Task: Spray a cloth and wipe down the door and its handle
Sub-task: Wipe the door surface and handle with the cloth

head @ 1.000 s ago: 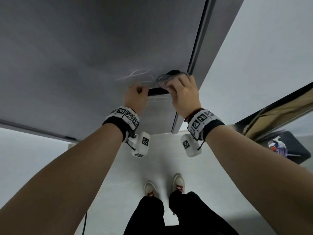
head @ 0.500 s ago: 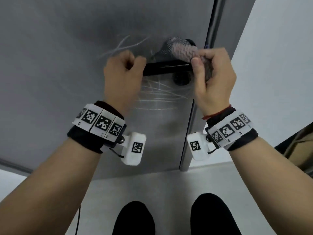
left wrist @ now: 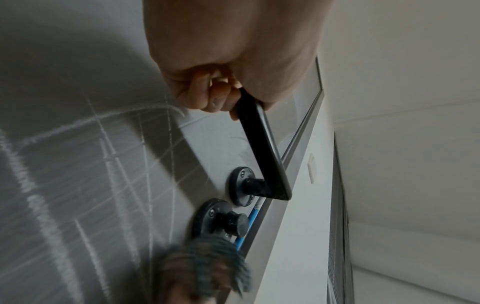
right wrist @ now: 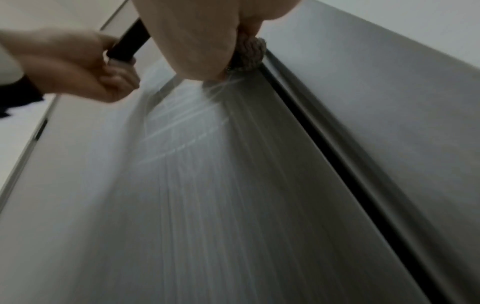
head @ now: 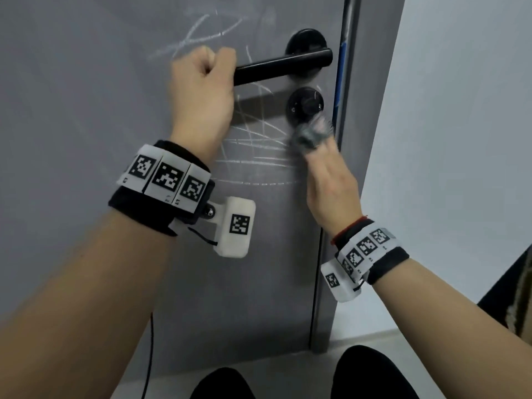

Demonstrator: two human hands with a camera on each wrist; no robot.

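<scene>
A grey door [head: 86, 110] marked with white scribbles fills the head view. My left hand [head: 201, 90] grips the free end of its black lever handle [head: 282, 67], seen close in the left wrist view as the handle [left wrist: 262, 148] with fingers [left wrist: 207, 92] curled round it. Below the handle sits a black lock knob [head: 306, 106]. My right hand [head: 328, 180] holds a bunched grey knitted cloth [head: 312, 133] against the door just under the knob; it is blurred. The right wrist view shows the cloth [right wrist: 249, 53] pressed beside the door edge.
The door's edge and frame [head: 342, 139] run down right of the knob, with a blue strip [head: 341, 70] along the edge. A pale wall [head: 460, 139] stands to the right. My dark-clad legs [head: 371, 372] and a thin black cable [head: 151, 355] are at the bottom.
My right hand has dropped with the cloth from the handle's pivot end to the door below the lock knob. The left hand stays on the handle. The head view has tilted upward.
</scene>
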